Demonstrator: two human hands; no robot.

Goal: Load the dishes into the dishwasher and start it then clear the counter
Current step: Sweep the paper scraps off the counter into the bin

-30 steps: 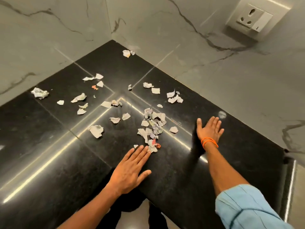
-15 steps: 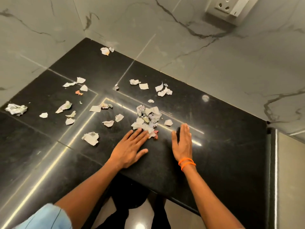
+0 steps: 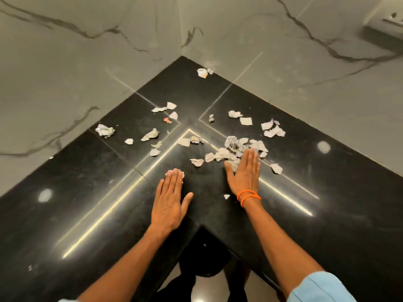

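Both arms reach fwd from the bottom of view, forearms bare, converging toward the counter's inner corner. Left hand (image 3: 172, 199): palm down, flat, fingers straight & together, thumb splayed out to the right; fingertips sit on a scrap. Right hand (image 3: 245, 171): also palm down & flat, fingers straight, close together, thumb out to the left; fingertips at the edge of a scrap pile. Orange bands (image 3: 248, 196) round the right wrist. Light-blue sleeve (image 3: 318, 288) on right upper arm, bottom right; a sliver of sleeve on the left arm at the bottom edge.
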